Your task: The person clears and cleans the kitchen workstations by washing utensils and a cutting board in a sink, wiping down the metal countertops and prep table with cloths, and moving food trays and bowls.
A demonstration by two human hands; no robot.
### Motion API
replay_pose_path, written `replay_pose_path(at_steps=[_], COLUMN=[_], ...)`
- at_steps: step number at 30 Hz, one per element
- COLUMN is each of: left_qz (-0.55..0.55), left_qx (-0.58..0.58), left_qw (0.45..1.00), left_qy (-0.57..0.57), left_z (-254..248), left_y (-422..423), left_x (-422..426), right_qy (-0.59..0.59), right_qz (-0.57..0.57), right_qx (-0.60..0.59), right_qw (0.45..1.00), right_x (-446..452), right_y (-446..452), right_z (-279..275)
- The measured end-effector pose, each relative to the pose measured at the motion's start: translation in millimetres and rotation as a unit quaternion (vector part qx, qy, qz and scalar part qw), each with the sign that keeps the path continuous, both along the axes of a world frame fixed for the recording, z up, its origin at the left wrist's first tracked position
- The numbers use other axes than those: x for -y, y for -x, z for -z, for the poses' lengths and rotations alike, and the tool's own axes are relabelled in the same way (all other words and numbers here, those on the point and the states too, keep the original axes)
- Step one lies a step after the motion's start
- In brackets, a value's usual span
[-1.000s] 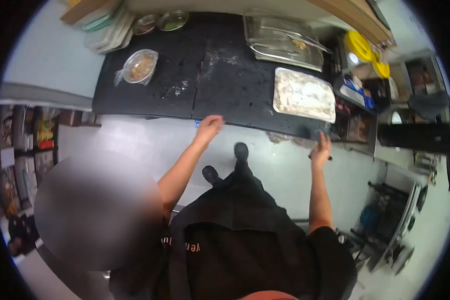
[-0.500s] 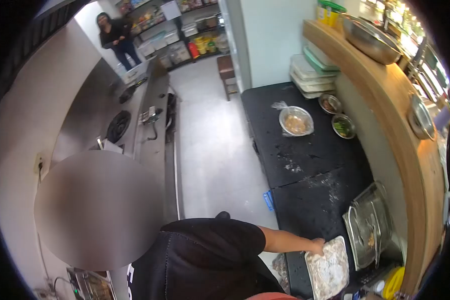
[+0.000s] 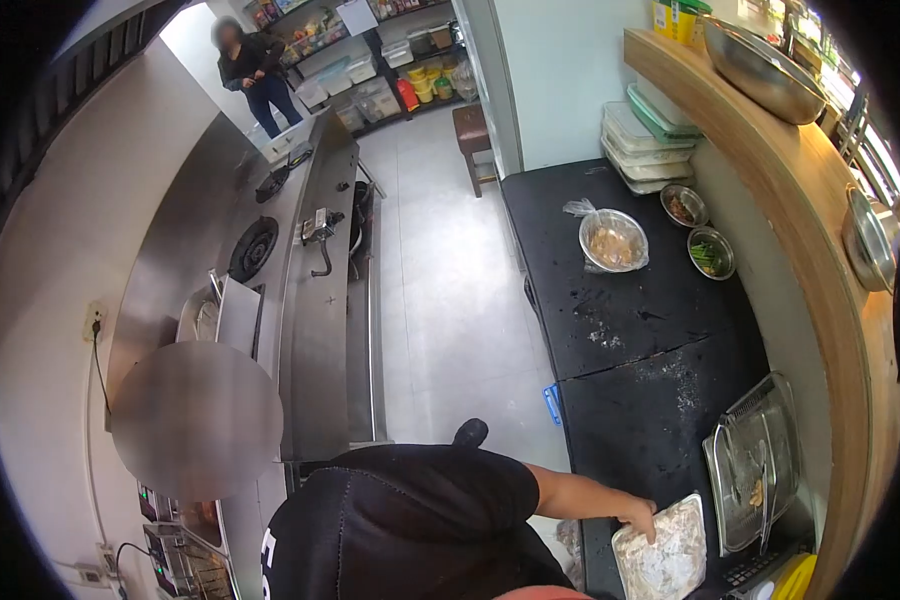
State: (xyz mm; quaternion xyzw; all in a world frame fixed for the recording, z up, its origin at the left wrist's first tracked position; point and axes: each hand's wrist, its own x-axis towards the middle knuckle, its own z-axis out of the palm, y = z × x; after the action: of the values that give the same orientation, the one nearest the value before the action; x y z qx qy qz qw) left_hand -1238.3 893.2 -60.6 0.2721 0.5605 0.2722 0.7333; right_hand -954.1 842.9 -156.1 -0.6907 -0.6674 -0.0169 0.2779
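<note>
My left hand (image 3: pixel 639 516) grips the upper left edge of a shallow rectangular tray (image 3: pixel 660 552). The tray is whitish and streaked with a powder that looks like flour. It lies at the near end of the black table (image 3: pixel 620 425), and its lower end runs toward the frame's bottom edge. One digit presses on top of it; the other fingers are partly hidden. To its right a clear tray (image 3: pixel 720 480) holds tongs (image 3: pixel 765 495) and some small brown pieces. My right hand is out of view.
Farther along the table are a plastic-covered bowl (image 3: pixel 613 241), two small metal bowls and stacked lidded containers (image 3: pixel 650 150). A wooden shelf (image 3: pixel 820 200) curves along the right. A steel counter (image 3: pixel 315 300) lines the left. A person (image 3: pixel 255 75) stands at the back near a stool (image 3: pixel 473 145).
The view has shifted, so the table and shelf sit a little lower and farther right. My left hand stays on the tray's edge, with a digit now showing more plainly on top.
</note>
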Motion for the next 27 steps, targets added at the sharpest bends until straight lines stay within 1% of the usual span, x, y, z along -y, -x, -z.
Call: replay_pose_path(at_steps=[1,2,4,5,8,9,11,12,15,16,17,18,19,20,21,22,23,24,25,26,27], left_qz=[0.014,0.018,-0.009,-0.008,-0.043,-0.044,-0.087,-0.089,-0.167,-0.124,-0.198,-0.077,0.033,0.121,0.192,0.228,0.079,-0.129,-0.268,-0.318,-0.324], left_qx=[0.039,0.041,0.103,0.105,0.122,0.122,0.084,0.083,0.096,0.058,-0.024,-0.153,-0.242,-0.302,-0.323,-0.301,-0.11,0.048,0.078,0.065,0.059], left_qw=[0.999,0.999,0.994,0.994,0.992,0.991,0.993,0.993,0.976,0.983,0.957,0.951,0.926,0.901,0.887,0.902,0.99,0.982,0.959,0.946,0.944], left_qy=[0.016,0.014,0.028,0.032,-0.013,-0.013,0.0,0.003,-0.101,-0.121,-0.211,-0.257,-0.288,-0.286,-0.268,-0.208,-0.039,0.129,0.038,0.007,-0.014], left_z=[-2,-5,-4,-2,4,4,7,8,16,-7,57,35,32,26,26,18,30,42,-25,-2,3], left_y=[-3,-6,-14,-13,-6,-2,10,15,33,59,44,78,97,117,131,141,161,179,182,198,215], left_x=[3,9,22,29,46,50,61,67,85,96,92,103,115,133,149,160,172,183,190,202,210], right_qy=[-0.004,-0.008,-0.012,-0.01,-0.01,-0.012,-0.012,-0.012,-0.015,-0.014,-0.01,-0.003,0.017,0.001,-0.018,-0.029,-0.039,-0.048,-0.079,-0.127,-0.096], right_qz=[-0.002,-0.003,-0.007,-0.01,-0.02,-0.025,-0.038,-0.044,-0.056,-0.054,-0.039,-0.005,-0.02,-0.023,-0.002,0.018,0.042,0.042,0.031,0.023,0.017], right_qx=[0.0,0.0,0.002,0.002,0.001,0.0,-0.006,-0.01,-0.018,-0.015,-0.004,0.018,0.005,0.022,0.077,0.15,0.256,0.102,-0.074,-0.228,-0.178], right_qw=[1.0,1.0,1.0,1.0,1.0,1.0,0.999,0.999,0.998,0.998,0.999,1.0,1.0,0.999,0.997,0.988,0.965,0.993,0.994,0.965,0.979], right_x=[1,2,4,8,19,18,18,21,-3,-3,-2,2,11,4,6,9,14,9,5,3,5], right_y=[-1,-3,-6,-7,-11,-12,-15,-19,-21,-21,-24,-19,-9,-3,6,0,-8,15,38,59,89], right_z=[0,-2,-3,-3,-1,0,-1,-2,8,6,-1,-8,-22,-12,0,6,17,16,13,8,0])
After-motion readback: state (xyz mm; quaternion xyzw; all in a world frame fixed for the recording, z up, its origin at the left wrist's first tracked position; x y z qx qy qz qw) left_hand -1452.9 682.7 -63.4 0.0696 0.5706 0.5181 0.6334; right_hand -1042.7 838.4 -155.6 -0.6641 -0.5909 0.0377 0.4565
